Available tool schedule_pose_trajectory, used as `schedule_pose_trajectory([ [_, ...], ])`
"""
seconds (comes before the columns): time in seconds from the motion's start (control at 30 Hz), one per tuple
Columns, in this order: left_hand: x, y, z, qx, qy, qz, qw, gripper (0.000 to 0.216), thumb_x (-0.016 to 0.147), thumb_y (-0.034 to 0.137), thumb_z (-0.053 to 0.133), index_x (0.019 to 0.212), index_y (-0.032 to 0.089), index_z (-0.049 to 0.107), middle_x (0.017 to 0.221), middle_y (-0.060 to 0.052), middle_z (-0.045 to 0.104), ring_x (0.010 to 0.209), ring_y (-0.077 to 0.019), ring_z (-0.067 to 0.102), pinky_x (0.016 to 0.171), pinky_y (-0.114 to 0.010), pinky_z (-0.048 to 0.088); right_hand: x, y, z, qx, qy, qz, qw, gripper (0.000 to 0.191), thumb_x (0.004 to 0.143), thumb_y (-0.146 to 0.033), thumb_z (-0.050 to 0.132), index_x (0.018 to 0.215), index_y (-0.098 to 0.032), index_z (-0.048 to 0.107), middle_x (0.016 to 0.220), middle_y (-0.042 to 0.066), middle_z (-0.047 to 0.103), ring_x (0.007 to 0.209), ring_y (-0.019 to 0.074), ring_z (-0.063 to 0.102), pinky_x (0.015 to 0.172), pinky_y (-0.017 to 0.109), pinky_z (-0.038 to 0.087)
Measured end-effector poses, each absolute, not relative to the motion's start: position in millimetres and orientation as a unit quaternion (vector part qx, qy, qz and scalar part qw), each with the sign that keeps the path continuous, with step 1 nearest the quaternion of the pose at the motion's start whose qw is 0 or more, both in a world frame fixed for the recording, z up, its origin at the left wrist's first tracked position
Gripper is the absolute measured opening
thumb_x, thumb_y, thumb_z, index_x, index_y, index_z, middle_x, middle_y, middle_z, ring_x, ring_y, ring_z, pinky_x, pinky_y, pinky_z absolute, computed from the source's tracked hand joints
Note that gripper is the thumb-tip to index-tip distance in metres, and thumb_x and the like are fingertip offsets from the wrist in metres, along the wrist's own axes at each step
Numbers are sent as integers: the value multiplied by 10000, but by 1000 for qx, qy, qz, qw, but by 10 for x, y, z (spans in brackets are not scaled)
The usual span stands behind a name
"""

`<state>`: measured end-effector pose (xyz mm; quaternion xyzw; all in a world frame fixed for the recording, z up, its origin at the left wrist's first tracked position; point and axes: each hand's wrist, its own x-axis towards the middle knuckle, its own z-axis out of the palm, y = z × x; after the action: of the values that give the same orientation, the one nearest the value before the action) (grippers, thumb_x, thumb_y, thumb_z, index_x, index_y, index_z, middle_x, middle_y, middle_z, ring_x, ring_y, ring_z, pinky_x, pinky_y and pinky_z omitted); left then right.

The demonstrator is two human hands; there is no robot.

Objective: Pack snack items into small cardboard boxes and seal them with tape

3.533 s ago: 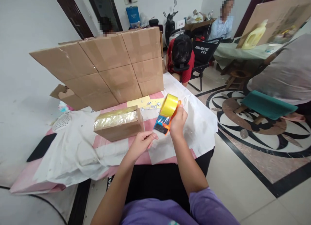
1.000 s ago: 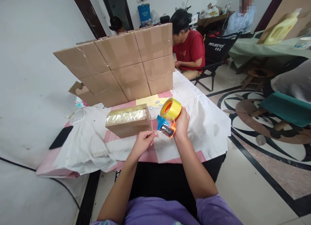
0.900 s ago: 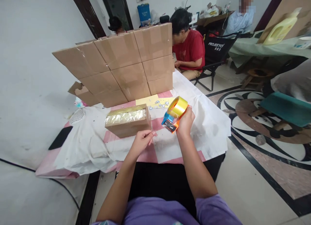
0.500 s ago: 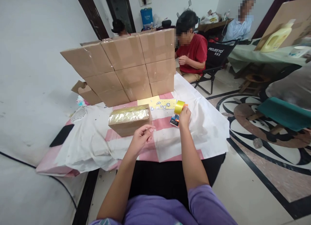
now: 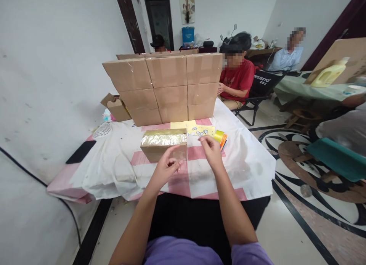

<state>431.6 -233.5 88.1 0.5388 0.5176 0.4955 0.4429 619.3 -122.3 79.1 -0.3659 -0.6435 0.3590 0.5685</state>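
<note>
Left hand (image 5: 168, 166) at box (image 5: 156, 147), fingers apart; right hand (image 5: 212, 150) just beside tape (image 5: 219, 135), fingers narrow, hold unclear; table (image 5: 248, 158) edge farther right.

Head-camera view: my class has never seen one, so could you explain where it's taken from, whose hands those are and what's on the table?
There is no machine: these are a person's own bare hands. The camera sits on that person's head, looking forward and down, so both arms enter from the bottom.

On the pink-and-white cloth stand a taped box and, behind it, stacked boxes. Yellow paper and a tape dispenser are there too.

The left hand is near the taped box; the right hand is beside the dispenser. Whether either holds clear tape is hard to tell.
</note>
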Motion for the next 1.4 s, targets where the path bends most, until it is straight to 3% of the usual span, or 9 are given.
schedule_pose_trajectory([
  [0.2, 4315, -2359, 882, 591, 517, 475, 397, 635, 912, 412, 653, 1481, 247, 422, 611, 63, 557, 618, -143, 561, 638, -267, 445, 5993, -1616, 940, -294, -717, 463, 430, 187, 846, -361, 663, 760, -198, 694, 658, -13, 544, 629, 144, 449, 610, 286, 347],
  [0.43, 4259, -2284, 797, 596, 596, 411, 347, 820, 910, 490, 634, 1582, 236, 240, 731, 34, 694, 688, -175, 626, 681, -296, 466, 6121, -1560, 966, -299, -678, 402, 539, 181, 870, -297, 658, 714, -207, 681, 640, -34, 422, 610, 135, 413, 600, 297, 317],
  [0.53, 4155, -2188, 733, 604, 640, 416, 229, 671, 911, 469, 631, 1503, 260, 396, 852, 12, 723, 751, -184, 642, 720, -310, 482, 6249, -1503, 968, -314, -670, 377, 557, 168, 872, -281, 674, 721, -211, 692, 645, -35, 417, 622, 138, 417, 616, 304, 321],
  [0.63, 4008, -2037, 682, 630, 643, 430, 65, 451, 919, 423, 632, 1332, 252, 571, 1095, -49, 727, 1003, -231, 658, 897, -368, 491, 6317, -1478, 1005, -321, -676, 366, 554, 167, 874, -281, 682, 721, -216, 700, 645, -35, 421, 623, 141, 419, 619, 309, 322],
  [0.77, 3822, -1805, 689, 674, 633, 372, -85, 415, 930, 427, 632, 1304, 249, 598, 1364, -96, 649, 1291, -299, 561, 1085, -465, 378, 6268, -1473, 1206, -302, -714, 349, 528, 173, 886, -283, 685, 727, -220, 706, 661, -23, 461, 650, 150, 445, 635, 316, 342],
  [0.9, 3685, -1618, 813, 692, 632, 338, -91, 432, 950, 394, 607, 1358, 257, 569, 1409, -87, 631, 1326, -281, 551, 1110, -468, 347, 6132, -1417, 1525, -275, -740, 348, 505, 155, 889, -269, 692, 740, -227, 709, 683, -12, 530, 679, 154, 455, 655, 320, 354],
  [1.07, 3591, -1465, 965, 708, 630, 317, -37, 313, 949, 408, 591, 1221, 283, 681, 1386, -37, 654, 1332, -280, 556, 1142, -507, 336, 5903, -1191, 1726, -260, -742, 389, 480, 159, 874, -299, 712, 733, -227, 719, 678, -14, 563, 672, 146, 447, 651, 317, 348],
  [1.4, 3594, -1446, 812, 707, 646, 287, 19, 332, 984, 414, 527, 1204, 248, 713, 1407, -28, 632, 1397, -251, 512, 1217, -492, 318, 5384, -555, 1296, -293, -698, 526, 388, 358, 710, -523, 831, 626, -206, 689, 652, -21, 514, 642, 134, 427, 613, 306, 315],
])
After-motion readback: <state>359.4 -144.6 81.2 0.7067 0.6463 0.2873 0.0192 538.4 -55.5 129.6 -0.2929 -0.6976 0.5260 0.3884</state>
